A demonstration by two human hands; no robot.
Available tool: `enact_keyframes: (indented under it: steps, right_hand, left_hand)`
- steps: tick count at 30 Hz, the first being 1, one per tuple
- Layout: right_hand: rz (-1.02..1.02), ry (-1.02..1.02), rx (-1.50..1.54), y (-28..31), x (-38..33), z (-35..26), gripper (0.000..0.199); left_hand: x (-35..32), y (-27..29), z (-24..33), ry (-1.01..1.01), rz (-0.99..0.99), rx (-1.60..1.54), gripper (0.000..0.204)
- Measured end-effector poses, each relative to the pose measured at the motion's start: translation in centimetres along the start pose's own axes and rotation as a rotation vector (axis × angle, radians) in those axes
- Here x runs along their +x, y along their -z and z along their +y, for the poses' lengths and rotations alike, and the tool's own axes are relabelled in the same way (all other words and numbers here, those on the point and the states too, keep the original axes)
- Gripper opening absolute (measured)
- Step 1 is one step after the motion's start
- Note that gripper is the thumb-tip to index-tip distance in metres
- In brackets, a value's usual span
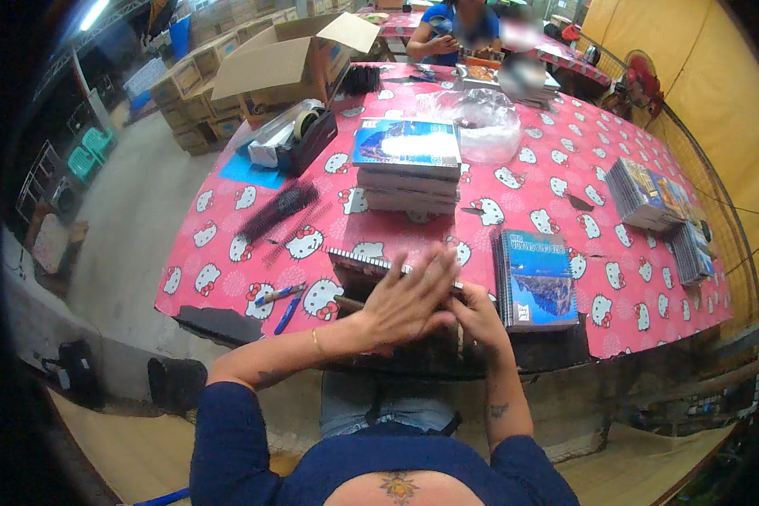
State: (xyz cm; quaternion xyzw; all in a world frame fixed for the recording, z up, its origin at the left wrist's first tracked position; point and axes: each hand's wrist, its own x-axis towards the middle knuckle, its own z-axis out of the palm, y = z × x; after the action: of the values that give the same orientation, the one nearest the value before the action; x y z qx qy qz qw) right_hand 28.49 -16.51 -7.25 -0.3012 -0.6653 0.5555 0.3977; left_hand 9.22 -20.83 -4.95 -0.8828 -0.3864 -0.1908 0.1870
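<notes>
At the table's near edge a notebook (356,258), its spiral or punched edge turned up, is partly hidden by my hands. My left hand (413,293) lies across that upper edge with its fingers stretched out flat. Around the notebook's right end curl the fingers of my right hand (478,314), partly behind the left one. Just right of my hands lies a small pile of spiral notebooks with blue covers (541,278). Beyond my hands rises a taller stack of similar notebooks (406,145).
Left of the stack are black binding coils (280,211), a tape dispenser (310,135) and two pens (288,312). An open carton (270,76), a plastic bag (481,126) and more notebooks (637,194) sit farther out. Across the table is a person in blue (434,51).
</notes>
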Motion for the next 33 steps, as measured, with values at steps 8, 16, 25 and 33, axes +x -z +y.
enact_keyframes:
  steps: [8,16,25,33]
  right_hand:
    - [0.317,-0.061,-0.334,-3.4,-3.6,-3.2,0.041]
    - [0.204,0.683,-1.045,-9.4,-4.5,-1.8,0.046]
    - [0.249,0.599,-1.112,-11.6,4.1,-8.2,0.035]
    - [0.155,0.512,-1.031,-11.3,5.5,-7.0,0.017]
  left_hand:
    - [-2.7,3.8,3.2,0.635,0.311,-0.677,0.063]
    - [-8.3,1.9,-4.4,0.807,0.139,-1.001,0.024]
    - [-19.5,3.2,-6.4,0.9,0.0,-0.066,0.036]
    - [-10.3,10.1,-0.7,1.34,0.363,-1.933,0.037]
